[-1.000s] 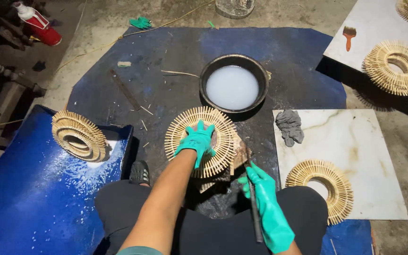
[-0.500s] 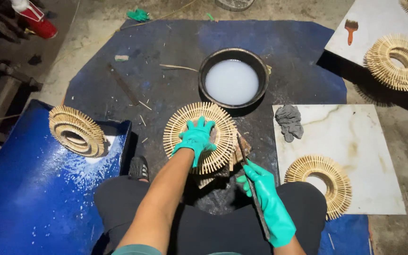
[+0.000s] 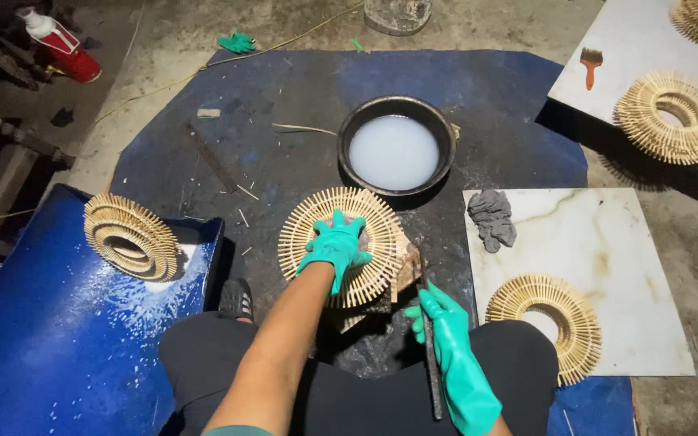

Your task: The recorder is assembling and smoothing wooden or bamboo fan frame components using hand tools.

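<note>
A dark mat [image 3: 284, 121] fills the middle of the frame, with a blue sheet [image 3: 34, 339] at lower left. At centre lies a stick ring [image 3: 300, 234]; the left hand [image 3: 334, 246] presses flat on it, fingers spread. Above sits a bowl [image 3: 397, 152] of milky liquid. Lower centre-right, the right hand [image 3: 446, 339] is closed around a brush [image 3: 422, 299] beside the ring.

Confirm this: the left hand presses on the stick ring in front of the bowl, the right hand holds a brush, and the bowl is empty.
One thing is wrong: the bowl is not empty; it holds milky white liquid, as the head view shows. The left hand does press on the stick ring, and the right hand holds a brush.
</note>
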